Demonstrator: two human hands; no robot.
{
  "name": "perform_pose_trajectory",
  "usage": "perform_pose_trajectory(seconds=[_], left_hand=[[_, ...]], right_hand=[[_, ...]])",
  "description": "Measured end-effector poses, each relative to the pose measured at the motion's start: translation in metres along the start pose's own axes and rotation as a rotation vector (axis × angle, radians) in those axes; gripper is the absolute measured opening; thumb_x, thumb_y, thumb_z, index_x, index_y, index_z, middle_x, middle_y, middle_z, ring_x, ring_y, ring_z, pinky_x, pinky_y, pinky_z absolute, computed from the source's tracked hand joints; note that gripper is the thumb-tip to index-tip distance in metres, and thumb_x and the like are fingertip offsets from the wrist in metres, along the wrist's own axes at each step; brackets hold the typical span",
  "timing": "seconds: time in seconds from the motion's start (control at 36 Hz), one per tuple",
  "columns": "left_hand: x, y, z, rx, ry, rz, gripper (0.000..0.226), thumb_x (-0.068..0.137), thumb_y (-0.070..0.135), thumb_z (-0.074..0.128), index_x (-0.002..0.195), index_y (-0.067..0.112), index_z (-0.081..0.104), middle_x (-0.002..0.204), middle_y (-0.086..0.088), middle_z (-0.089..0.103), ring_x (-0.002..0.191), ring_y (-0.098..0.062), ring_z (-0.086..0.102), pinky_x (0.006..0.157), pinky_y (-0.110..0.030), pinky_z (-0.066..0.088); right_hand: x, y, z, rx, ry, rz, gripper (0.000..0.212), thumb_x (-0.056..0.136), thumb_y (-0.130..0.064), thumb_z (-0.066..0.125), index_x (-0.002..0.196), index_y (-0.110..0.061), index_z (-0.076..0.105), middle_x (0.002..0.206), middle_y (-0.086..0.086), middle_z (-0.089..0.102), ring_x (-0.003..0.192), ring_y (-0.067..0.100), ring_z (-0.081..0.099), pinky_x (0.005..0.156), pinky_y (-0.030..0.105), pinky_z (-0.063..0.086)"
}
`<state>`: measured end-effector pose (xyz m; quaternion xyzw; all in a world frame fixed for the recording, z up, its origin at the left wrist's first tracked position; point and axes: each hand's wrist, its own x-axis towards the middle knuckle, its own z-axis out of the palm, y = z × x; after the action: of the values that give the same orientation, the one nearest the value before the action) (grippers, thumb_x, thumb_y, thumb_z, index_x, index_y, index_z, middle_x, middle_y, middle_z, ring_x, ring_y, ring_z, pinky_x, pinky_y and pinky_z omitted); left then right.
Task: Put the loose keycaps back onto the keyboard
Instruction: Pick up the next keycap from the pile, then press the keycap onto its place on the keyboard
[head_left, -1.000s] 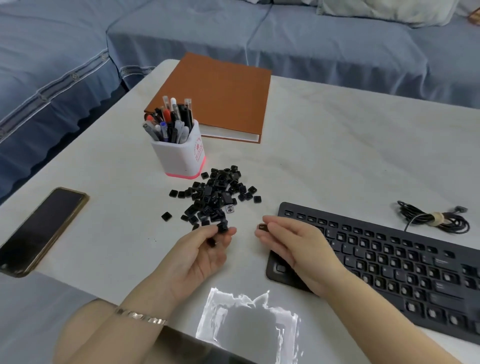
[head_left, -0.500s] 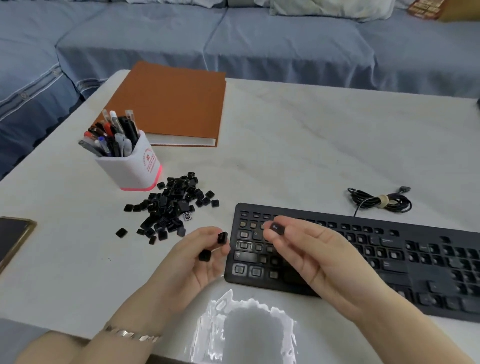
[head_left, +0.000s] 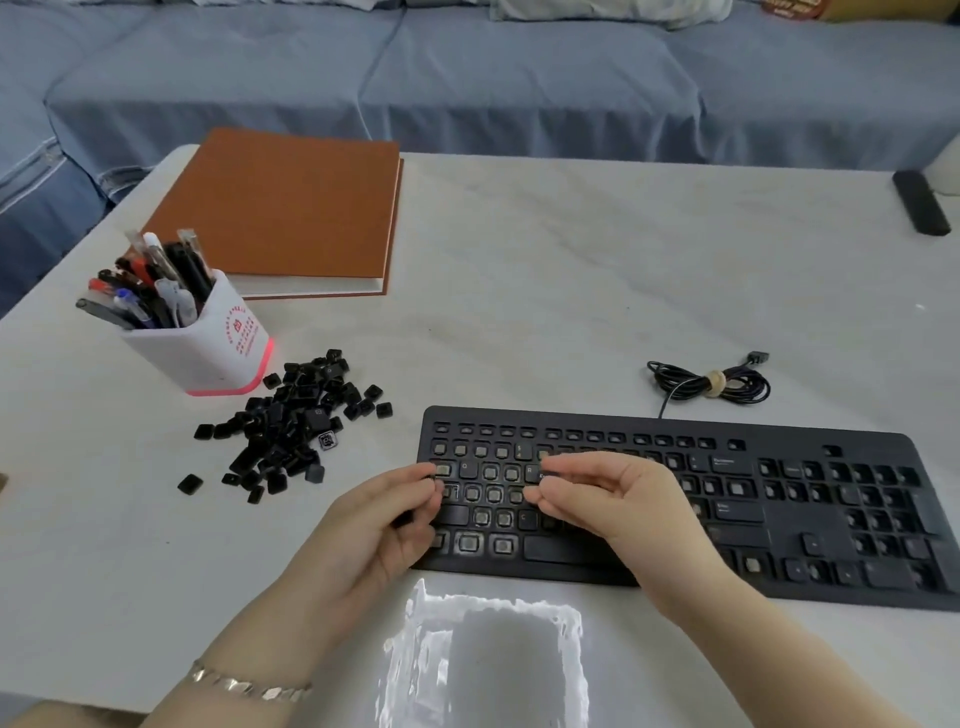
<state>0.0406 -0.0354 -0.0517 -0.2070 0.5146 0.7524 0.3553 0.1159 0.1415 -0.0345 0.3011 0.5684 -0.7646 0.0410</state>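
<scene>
Keycap refit: early stage, left letter block mostly bare.

The right hand (head_left: 618, 499) is pinching one keycap (head_left: 544, 475) between thumb and fingertips, hovering over the upper-left rows of the keyboard (head_left: 753, 525). The left hand (head_left: 374, 535) is curling its fingers round what looks like a dark spare keycap (head_left: 406, 518), count unclear, at the keyboard's 9 o'clock edge. A few caps are sitting in the left block, but most sockets there are showing bare; the right half is looking largely capped. The pile of loose keycaps (head_left: 291, 421) is lying on the table (head_left: 571, 286) at 10 o'clock from the hands. Judgement: most of the job is remaining.
</scene>
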Motion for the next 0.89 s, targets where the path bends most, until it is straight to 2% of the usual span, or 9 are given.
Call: perform_pose_trajectory(seconds=[0.11,0.25,0.33,0.44,0.53,0.58,0.72,0.81,0.89], left_hand=[[0.003,-0.001,-0.007,0.033,0.038,0.002,0.017,0.085,-0.006,0.055,0.098,0.000,0.064,0.072,-0.008,0.070,0.056,-0.007,0.063,0.044,-0.016,0.048],[0.004,0.003,-0.017,-0.014,0.050,0.007,0.016,0.089,-0.006,0.050,0.097,0.001,0.062,0.079,-0.012,0.072,0.054,-0.008,0.062,0.046,-0.017,0.051],[0.002,0.007,-0.020,-0.065,0.029,0.015,0.014,0.093,-0.003,0.046,0.100,-0.001,0.059,0.088,-0.018,0.072,0.051,-0.008,0.061,0.046,-0.017,0.051],[0.000,0.013,-0.025,-0.102,0.001,0.030,0.014,0.096,0.003,0.045,0.103,-0.002,0.056,0.096,-0.023,0.070,0.049,-0.007,0.059,0.043,-0.017,0.048],[-0.002,0.016,-0.027,-0.104,-0.016,0.060,0.018,0.098,0.005,0.041,0.104,-0.004,0.055,0.094,-0.023,0.069,0.056,-0.010,0.064,0.040,-0.016,0.042],[-0.004,0.018,-0.028,-0.106,-0.033,0.090,0.020,0.098,0.005,0.038,0.102,-0.005,0.055,0.090,-0.026,0.062,0.065,-0.014,0.070,0.038,-0.016,0.037],[-0.010,0.022,-0.027,-0.157,-0.106,0.113,0.023,0.099,0.005,0.034,0.099,-0.004,0.055,0.111,-0.022,0.049,0.055,-0.008,0.065,0.038,-0.016,0.033],[-0.012,0.024,-0.028,-0.166,-0.132,0.106,0.024,0.098,0.006,0.034,0.097,-0.003,0.056,0.108,-0.025,0.055,0.055,-0.008,0.063,0.039,-0.017,0.034],[-0.013,0.025,-0.029,-0.147,-0.142,0.104,0.025,0.097,0.008,0.036,0.097,-0.002,0.059,0.101,-0.023,0.069,0.051,-0.008,0.053,0.040,-0.016,0.036]], right_hand=[[0.017,0.008,0.001,-0.162,0.033,-0.062,0.013,0.082,0.000,0.064,0.088,-0.011,0.066,0.070,0.001,0.073,0.072,0.010,0.070,0.069,0.013,0.053],[0.043,0.013,0.012,-0.450,0.061,-0.210,0.018,0.083,-0.004,0.063,0.098,-0.011,0.069,0.070,-0.006,0.071,0.072,0.003,0.068,0.079,0.012,0.050],[0.057,0.012,0.027,-0.561,0.081,-0.286,0.017,0.083,-0.006,0.063,0.098,-0.009,0.070,0.077,0.004,0.072,0.075,0.009,0.068,0.081,0.015,0.049],[0.073,0.009,0.051,-0.762,0.067,-0.416,0.019,0.086,-0.008,0.061,0.103,-0.007,0.070,0.088,0.004,0.071,0.083,0.011,0.063,0.079,0.008,0.042],[0.081,0.008,0.063,-0.899,0.053,-0.529,0.019,0.088,-0.008,0.059,0.102,-0.005,0.071,0.102,0.008,0.068,0.098,0.019,0.060,0.086,0.017,0.038],[0.088,0.013,0.067,-0.944,0.052,-0.574,0.017,0.087,-0.008,0.059,0.099,-0.006,0.072,0.102,0.007,0.065,0.101,0.020,0.056,0.085,0.018,0.036],[0.098,0.028,0.067,-0.905,0.123,-0.618,0.014,0.084,-0.011,0.065,0.095,-0.011,0.074,0.095,-0.005,0.049,0.101,0.012,0.040,0.080,-0.004,0.020],[0.100,0.032,0.067,-0.909,0.121,-0.647,0.012,0.083,-0.013,0.067,0.092,-0.012,0.075,0.095,-0.007,0.049,0.100,0.008,0.035,0.082,-0.004,0.020],[0.101,0.034,0.067,-0.925,0.128,-0.662,0.012,0.083,-0.014,0.067,0.093,-0.013,0.075,0.096,-0.008,0.050,0.098,0.006,0.033,0.081,-0.004,0.019]])
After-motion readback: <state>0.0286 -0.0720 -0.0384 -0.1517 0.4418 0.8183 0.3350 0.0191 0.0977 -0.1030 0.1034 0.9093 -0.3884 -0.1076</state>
